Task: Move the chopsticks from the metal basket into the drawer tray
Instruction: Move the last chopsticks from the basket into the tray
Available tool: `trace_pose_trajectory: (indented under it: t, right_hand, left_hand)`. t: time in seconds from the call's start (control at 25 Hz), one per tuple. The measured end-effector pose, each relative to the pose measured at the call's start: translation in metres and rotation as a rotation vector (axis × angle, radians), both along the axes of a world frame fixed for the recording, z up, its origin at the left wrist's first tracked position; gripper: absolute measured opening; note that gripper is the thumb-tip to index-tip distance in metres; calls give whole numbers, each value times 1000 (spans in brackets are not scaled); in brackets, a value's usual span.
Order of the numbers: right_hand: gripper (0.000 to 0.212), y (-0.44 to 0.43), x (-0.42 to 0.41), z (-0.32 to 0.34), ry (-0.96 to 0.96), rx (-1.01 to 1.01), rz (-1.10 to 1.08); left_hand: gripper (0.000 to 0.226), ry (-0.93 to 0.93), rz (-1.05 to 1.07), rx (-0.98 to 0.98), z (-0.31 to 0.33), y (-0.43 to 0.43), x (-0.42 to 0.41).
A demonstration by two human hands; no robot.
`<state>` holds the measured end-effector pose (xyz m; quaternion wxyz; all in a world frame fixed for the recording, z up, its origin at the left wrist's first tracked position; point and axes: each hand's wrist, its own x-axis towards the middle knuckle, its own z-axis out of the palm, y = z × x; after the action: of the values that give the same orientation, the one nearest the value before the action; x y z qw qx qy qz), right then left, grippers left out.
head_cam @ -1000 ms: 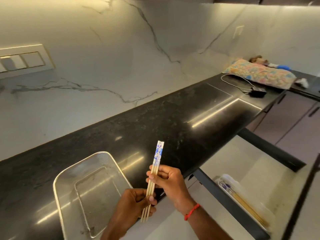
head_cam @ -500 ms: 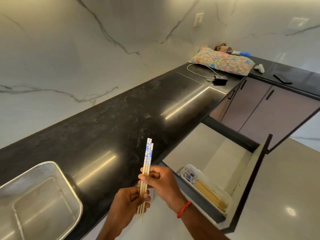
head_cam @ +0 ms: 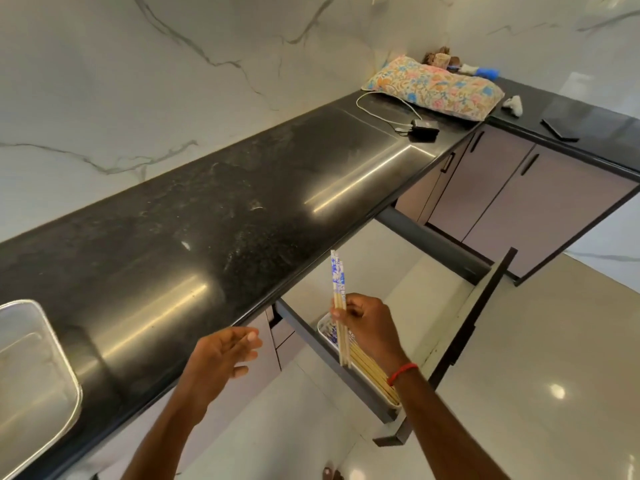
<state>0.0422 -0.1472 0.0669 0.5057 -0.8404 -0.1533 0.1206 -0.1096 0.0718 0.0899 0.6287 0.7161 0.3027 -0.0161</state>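
My right hand (head_cam: 369, 327) grips a small bundle of wooden chopsticks (head_cam: 338, 289) with blue-and-white tops, held nearly upright above the open drawer (head_cam: 460, 306). Just under that hand, a white drawer tray (head_cam: 323, 323) holds several more chopsticks (head_cam: 372, 372) lying flat. My left hand (head_cam: 221, 362) hovers empty with relaxed fingers in front of the counter edge, left of the drawer. The metal mesh basket (head_cam: 34, 375) sits on the black counter at the far left, partly cut off by the frame, with no chopsticks visible in it.
The black stone countertop (head_cam: 242, 202) runs along a white marble wall. At its far end lie a floral pillow (head_cam: 433, 86), a charger with cable (head_cam: 424, 128) and a dark phone (head_cam: 559, 129). Mauve cabinet doors (head_cam: 502, 195) stand behind the drawer.
My left hand has let go of the chopsticks and drawn away to the left. My right hand has carried the bundle right, over the drawer tray. The view has swung right, pushing the basket to the edge.
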Motion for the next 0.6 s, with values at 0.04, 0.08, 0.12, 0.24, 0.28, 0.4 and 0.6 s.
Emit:
trace_pose_trajectory:
  t: [0.04, 0.08, 0.12, 0.24, 0.28, 0.4, 0.6]
  right_hand:
    - [13, -11, 8, -5, -57, -87, 17]
    - [21, -20, 17, -12, -108, -173, 40]
    - [32, -27, 24, -20, -144, -254, 57]
    - [48, -45, 40, -52, -145, -495, 106]
    - [46, -50, 41, -63, -132, -567, 117]
    - [11, -61, 38, -89, -92, -704, 167]
    - [24, -63, 32, -116, -84, -819, 191]
  left_hand:
    - [18, 1, 15, -6, -2, -6, 3]
    - [17, 0, 31, -15, -4, -12, 5]
    - [16, -1, 43, -25, -7, -18, 6]
    - [17, 41, 48, -39, -18, -37, 8]
    - [18, 61, 44, -47, -20, -43, 8]
    - [21, 92, 44, -67, -22, -56, 9]
    - [20, 103, 54, -44, -16, -64, 18]
